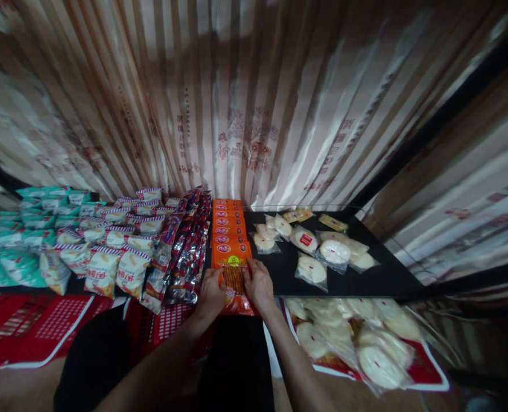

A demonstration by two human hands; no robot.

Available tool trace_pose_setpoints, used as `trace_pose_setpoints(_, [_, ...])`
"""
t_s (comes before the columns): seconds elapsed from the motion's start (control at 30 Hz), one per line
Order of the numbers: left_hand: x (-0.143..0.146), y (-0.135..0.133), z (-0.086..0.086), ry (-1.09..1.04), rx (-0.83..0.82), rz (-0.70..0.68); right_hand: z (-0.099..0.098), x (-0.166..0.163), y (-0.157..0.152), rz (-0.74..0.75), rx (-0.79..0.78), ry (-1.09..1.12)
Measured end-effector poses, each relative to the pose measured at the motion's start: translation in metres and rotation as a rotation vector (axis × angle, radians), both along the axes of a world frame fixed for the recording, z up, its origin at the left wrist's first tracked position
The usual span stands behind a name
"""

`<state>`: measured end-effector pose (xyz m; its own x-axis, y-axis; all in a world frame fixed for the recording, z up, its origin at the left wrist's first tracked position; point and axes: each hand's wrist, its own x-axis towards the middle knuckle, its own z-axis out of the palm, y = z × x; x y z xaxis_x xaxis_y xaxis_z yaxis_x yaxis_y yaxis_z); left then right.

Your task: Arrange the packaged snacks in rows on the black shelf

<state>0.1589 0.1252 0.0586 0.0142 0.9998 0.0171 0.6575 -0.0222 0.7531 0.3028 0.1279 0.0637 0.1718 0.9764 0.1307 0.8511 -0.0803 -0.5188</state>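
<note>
An orange snack packet (233, 269) lies at the front of a row of like orange packets (227, 224) on a black shelf (383, 277). My left hand (211, 293) grips its left edge with curled fingers. On its right edge rests my right hand (258, 283), fingers bent and pressed on the wrapper. Both hands sit at the shelf's front edge.
Silver-red packets (189, 252) lie left of the orange row, then striped white packets (120, 240) and green ones (18, 240). Clear bags of round rice crackers (322, 252) lie to the right. Red baskets (35, 326) stand below, one holding cracker bags (357, 337). A striped curtain (245, 103) hangs behind.
</note>
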Motion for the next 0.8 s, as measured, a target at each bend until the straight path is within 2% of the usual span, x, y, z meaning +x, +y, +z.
trace_pose_setpoints(0.3, [-0.0023, 0.0009, -0.0004, 0.041, -0.003, 0.003, 0.0005, -0.0083, -0.0024, -0.049, -0.004, -0.114])
trace_pose_setpoints(0.8, [-0.0051, -0.0037, -0.0069, 0.067, 0.037, -0.006, 0.0048, -0.0083, -0.007, -0.023, -0.002, -0.165])
